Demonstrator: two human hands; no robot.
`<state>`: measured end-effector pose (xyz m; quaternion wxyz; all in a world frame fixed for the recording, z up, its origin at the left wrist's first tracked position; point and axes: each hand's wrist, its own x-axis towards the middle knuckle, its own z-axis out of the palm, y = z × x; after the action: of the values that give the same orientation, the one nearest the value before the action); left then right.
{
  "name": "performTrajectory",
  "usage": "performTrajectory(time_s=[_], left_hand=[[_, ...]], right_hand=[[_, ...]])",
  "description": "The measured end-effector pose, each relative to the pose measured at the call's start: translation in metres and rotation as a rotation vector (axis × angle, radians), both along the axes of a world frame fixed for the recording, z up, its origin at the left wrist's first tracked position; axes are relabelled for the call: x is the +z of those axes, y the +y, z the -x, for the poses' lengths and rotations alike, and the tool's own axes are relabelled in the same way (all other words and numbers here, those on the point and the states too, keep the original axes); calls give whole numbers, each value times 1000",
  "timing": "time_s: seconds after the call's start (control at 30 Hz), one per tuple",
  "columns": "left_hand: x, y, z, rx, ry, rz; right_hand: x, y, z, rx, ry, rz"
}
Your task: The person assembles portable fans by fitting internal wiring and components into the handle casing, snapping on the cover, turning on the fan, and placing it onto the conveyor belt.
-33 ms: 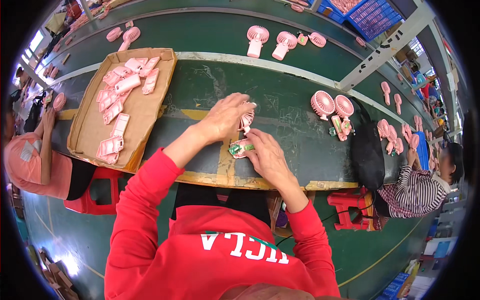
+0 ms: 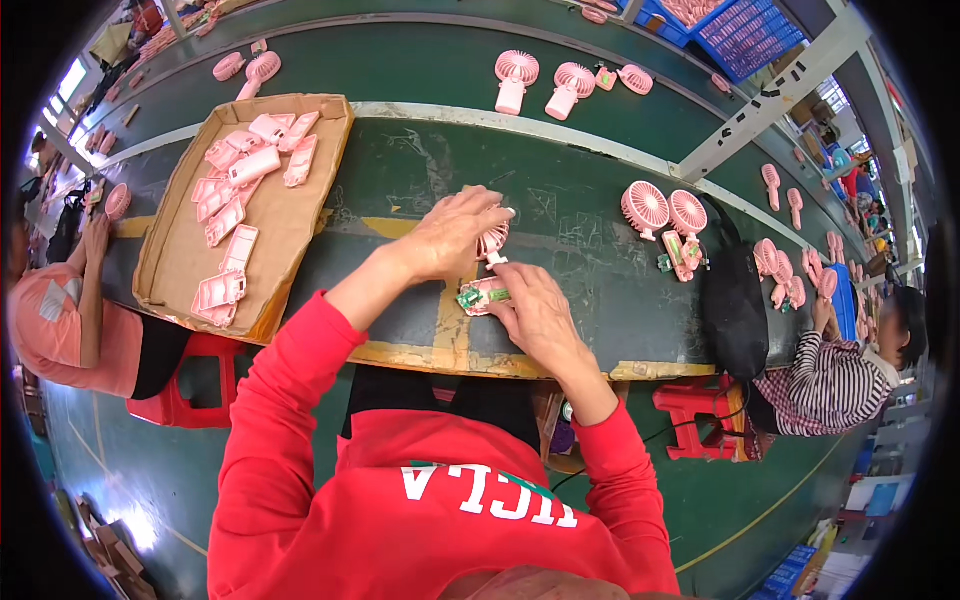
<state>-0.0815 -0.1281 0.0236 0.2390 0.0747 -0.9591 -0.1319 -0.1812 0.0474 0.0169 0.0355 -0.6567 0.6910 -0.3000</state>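
Note:
My left hand (image 2: pixel 462 232) is curled over a round pink fan head (image 2: pixel 492 240), hiding much of its grille. Just below it, my right hand (image 2: pixel 540 310) grips an open pink fan handle shell (image 2: pixel 478 308) with a green circuit board (image 2: pixel 470 296) inside. The fan head's short neck (image 2: pixel 495 261) points down towards the shell, close to my right fingertips. My fingers hide whether neck and shell are joined. Both parts are at the worktable, near its front edge.
A cardboard tray (image 2: pixel 290 215) of pink handle shells (image 2: pixel 255 167) lies to the left. Two pink fans (image 2: pixel 646 207) with open handles and a black bag (image 2: pixel 735 300) are at right. More fans (image 2: pixel 516 72) lie beyond the metal rail (image 2: pixel 520 126). Co-workers sit on both sides.

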Motion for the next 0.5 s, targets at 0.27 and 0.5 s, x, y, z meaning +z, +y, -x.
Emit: performTrajectory(time_s=[0.27,0.5], left_hand=[[-4,-8,-7,22,-129,59],[25,0,-39,55,-261,4]], right_hand=[[0,0,-5,-86,9,-339],[-2,-7,-10,-124,-130,-283]])
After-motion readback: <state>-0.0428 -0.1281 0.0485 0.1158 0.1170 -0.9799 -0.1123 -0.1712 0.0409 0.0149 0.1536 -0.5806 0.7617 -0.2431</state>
